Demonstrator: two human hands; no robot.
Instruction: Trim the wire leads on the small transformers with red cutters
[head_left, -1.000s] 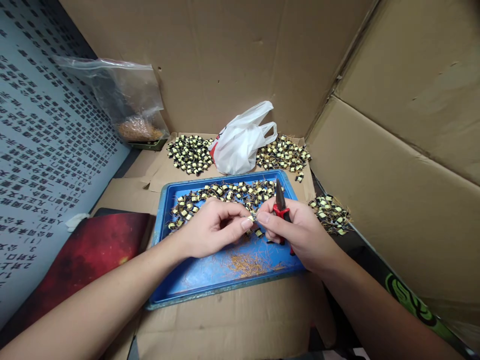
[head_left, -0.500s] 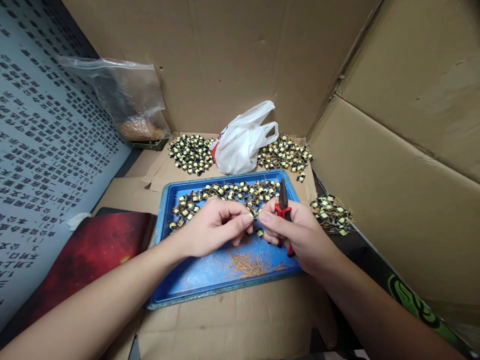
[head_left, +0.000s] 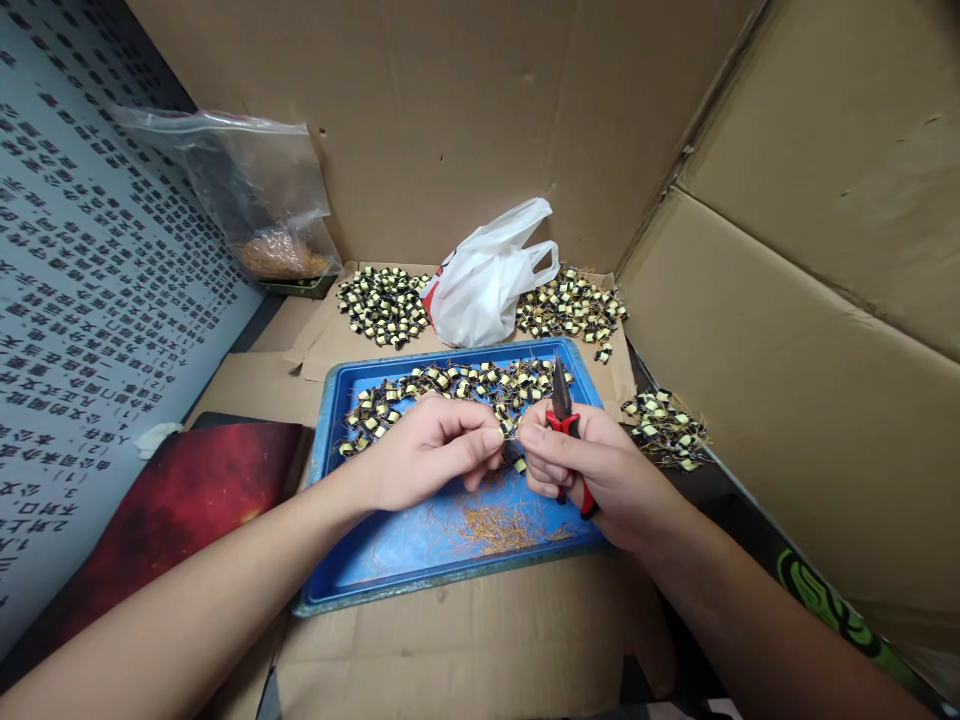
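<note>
My left hand (head_left: 439,452) is closed in a pinch over the blue tray (head_left: 390,570). A small wire-leaded coil, mostly hidden, is between its thumb and forefinger. My right hand (head_left: 600,462) is wrapped round needle-nose pliers (head_left: 561,395) with red and black handles, their dark jaws pointing up and away. Its thumb and forefinger are pressed together close to my left fingertips; thin wire seems to run between them. Beneath and beyond the hands lie many small yellow-and-black coils (head_left: 382,405) with copper leads. Wire clippings (head_left: 499,528) are heaped at the near side of the tray.
Behind the tray, a white plastic bag (head_left: 484,285) stands between two coil piles (head_left: 384,305). Another pile (head_left: 666,428) lies to the right. At back left is a clear bag (head_left: 281,250) of copper-coloured clippings. Cardboard walls (head_left: 480,100) enclose the back and right.
The pliers have tilted slightly, their tip moving left, as my right hand shifts a little. My left hand stays nearly still in its pinch.
</note>
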